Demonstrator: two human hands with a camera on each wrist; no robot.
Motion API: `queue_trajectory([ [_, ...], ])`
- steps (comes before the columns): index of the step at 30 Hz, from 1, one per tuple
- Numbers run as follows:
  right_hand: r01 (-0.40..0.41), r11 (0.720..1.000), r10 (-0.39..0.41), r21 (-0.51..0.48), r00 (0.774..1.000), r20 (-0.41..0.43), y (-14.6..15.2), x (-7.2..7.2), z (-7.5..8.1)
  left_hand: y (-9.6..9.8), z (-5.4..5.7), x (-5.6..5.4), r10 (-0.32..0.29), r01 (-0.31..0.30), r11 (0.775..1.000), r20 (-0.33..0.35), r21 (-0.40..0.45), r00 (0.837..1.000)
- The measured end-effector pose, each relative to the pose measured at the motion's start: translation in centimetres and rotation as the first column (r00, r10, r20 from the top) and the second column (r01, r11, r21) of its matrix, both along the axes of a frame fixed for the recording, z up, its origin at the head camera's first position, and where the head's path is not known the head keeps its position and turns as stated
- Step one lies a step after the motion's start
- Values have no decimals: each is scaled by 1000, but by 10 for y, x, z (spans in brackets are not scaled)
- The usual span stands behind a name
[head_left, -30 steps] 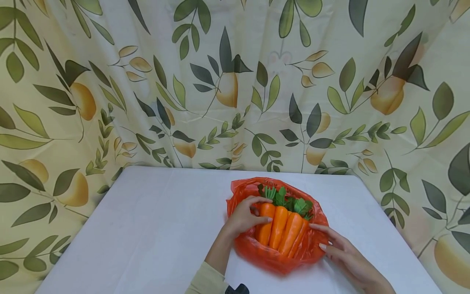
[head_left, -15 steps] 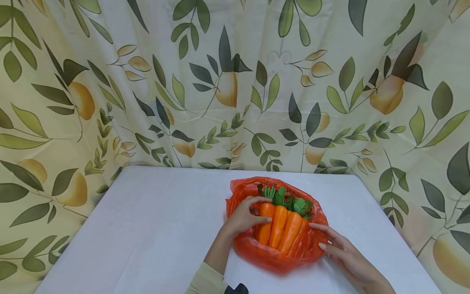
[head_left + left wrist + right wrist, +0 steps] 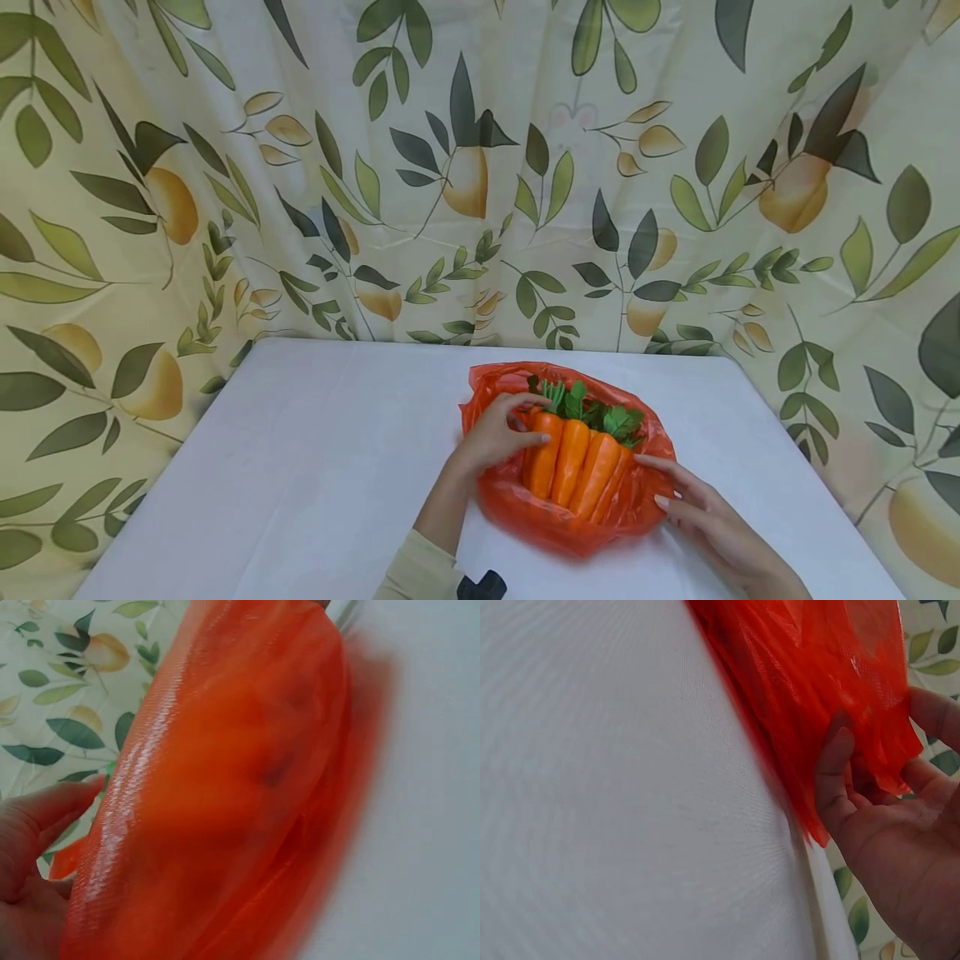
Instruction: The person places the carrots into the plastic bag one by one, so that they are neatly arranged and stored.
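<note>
Several orange carrots [image 3: 572, 458] with green leafy tops [image 3: 618, 421] lie side by side in a red plastic bag [image 3: 555, 533]. The bag's mouth spreads wide around them. My left hand [image 3: 501, 429] reaches over the bag's left rim, its thumb and forefinger apart near the top of the leftmost carrot; the carrot's upper end is partly covered. Red plastic hides much of the left wrist view, with part of the left hand [image 3: 34, 847] behind it. At the bag's right rim, my right hand [image 3: 708, 525] holds the plastic between thumb and fingers, as the right wrist view shows.
A white-covered table [image 3: 337, 467] bears the bag right of its middle. Behind the table hangs a curtain [image 3: 480, 250] printed with leaves and fruit. A dark object [image 3: 483, 586] sits by the left sleeve [image 3: 422, 567].
My left hand has shifted slightly up and left, drawing its fingertips back a little from the leftmost carrot. The right hand keeps nearly the same place at the bag's rim.
</note>
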State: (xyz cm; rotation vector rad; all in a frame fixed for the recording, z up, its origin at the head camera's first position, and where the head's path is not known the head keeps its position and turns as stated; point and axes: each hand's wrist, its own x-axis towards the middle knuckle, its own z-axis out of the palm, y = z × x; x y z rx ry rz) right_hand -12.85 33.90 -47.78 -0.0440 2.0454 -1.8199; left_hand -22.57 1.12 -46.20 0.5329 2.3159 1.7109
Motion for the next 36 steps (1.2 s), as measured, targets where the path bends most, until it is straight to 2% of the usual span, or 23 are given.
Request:
queue_trajectory([
  [4,-13,1000,13,1,1000,3,3,-1,-1,-4,7,1,-1,1,1000,-14,-16,1000],
  [9,-45,999,45,-26,999,6,5,-3,-3,-16,24,2,17,-20,999,-69,-49,997],
  [12,-43,999,43,-22,999,17,6,-5,-4,-30,32,1,21,-26,998,-88,-50,996],
  [15,-38,999,39,-14,999,31,7,-6,-6,-51,36,-1,44,-49,997,-89,-53,995],
  [23,-31,999,32,-20,997,65,12,-6,-7,-111,35,-1,180,-191,975,-101,-117,979],
  [28,-25,999,26,-26,998,58,15,-3,-7,-139,31,-1,226,-244,953,-112,-179,968],
  [31,-12,1000,13,-25,999,48,16,-2,-6,-154,30,-3,235,-262,940,-144,-217,961],
  [36,-18,999,17,29,999,49,19,1,-3,-176,28,-2,174,-241,924,-235,-296,956],
])
